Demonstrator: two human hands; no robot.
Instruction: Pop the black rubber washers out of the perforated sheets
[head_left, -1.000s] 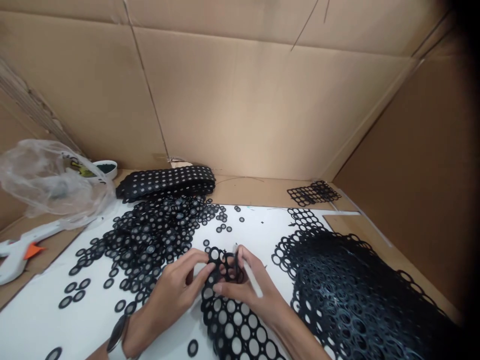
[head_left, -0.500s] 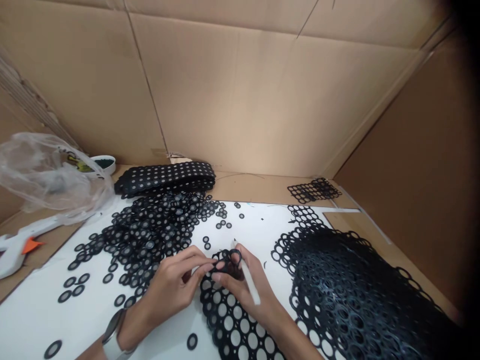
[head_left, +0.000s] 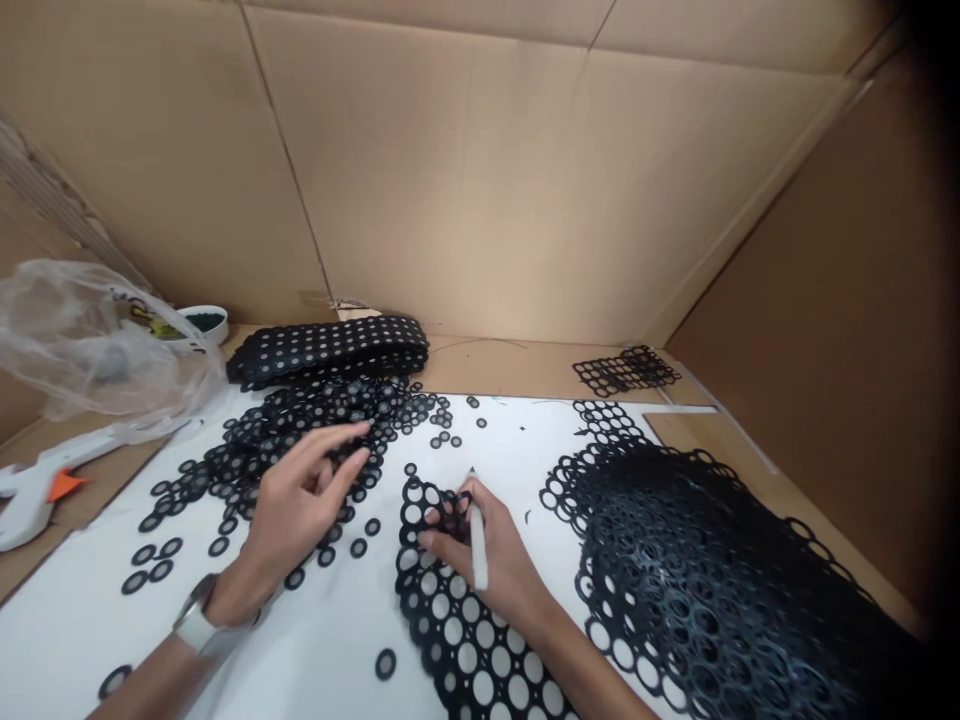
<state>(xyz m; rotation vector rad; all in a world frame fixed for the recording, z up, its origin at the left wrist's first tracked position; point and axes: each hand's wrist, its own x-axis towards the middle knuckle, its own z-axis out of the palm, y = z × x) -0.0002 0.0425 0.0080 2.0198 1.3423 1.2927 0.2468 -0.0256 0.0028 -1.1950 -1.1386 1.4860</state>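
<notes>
My left hand [head_left: 300, 490] hovers at the right side of a heap of small black rings [head_left: 262, 425], thumb and forefinger apart, with nothing visible between them. A watch is on that wrist. My right hand [head_left: 491, 550] grips a slim white pen [head_left: 478, 545], its dark tip pointing away from me. The same hand's thumb and fingers also pinch the far part of a black perforated sheet [head_left: 454, 630]. Large round holes fill this sheet, which lies on the white board [head_left: 322, 650]; the forearm covers some of it.
On the right is a large pile of black ring-patterned sheets [head_left: 697, 580]. Behind the heap lies a folded black strip [head_left: 330, 350]. A glue gun [head_left: 45, 490], clear plastic bag [head_left: 112, 340] and white bowl [head_left: 214, 325] are at left. Cardboard walls [head_left: 465, 180] surround the board.
My left hand has let go of the perforated sheet and moved left and away to the ring heap. The right hand stays on the sheet with the pen, and the sheet's far end lies flatter.
</notes>
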